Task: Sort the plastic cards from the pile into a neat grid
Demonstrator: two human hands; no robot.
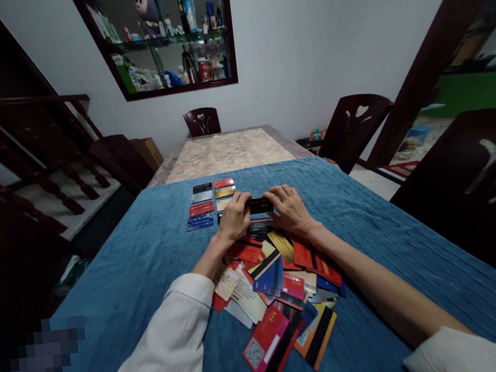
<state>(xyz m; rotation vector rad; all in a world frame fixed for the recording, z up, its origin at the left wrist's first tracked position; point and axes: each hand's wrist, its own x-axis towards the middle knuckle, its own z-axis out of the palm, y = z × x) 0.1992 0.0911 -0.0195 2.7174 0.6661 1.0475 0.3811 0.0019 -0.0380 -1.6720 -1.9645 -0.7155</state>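
Both hands hold one black card [259,205] above the blue cloth [150,260]. My left hand [234,215] pinches its left end and my right hand [288,208] pinches its right end. Just beyond my left hand, several cards [209,203] lie face up in neat rows. Nearer to me, a loose heap of many coloured cards [275,288] is spread between my forearms, some overlapping.
The blue cloth covers the near part of a long table [227,152] with a patterned top. Dark wooden chairs [353,126] stand along the right side and one at the far end. A wall cabinet [163,39] holds bottles. A stair railing runs at left.
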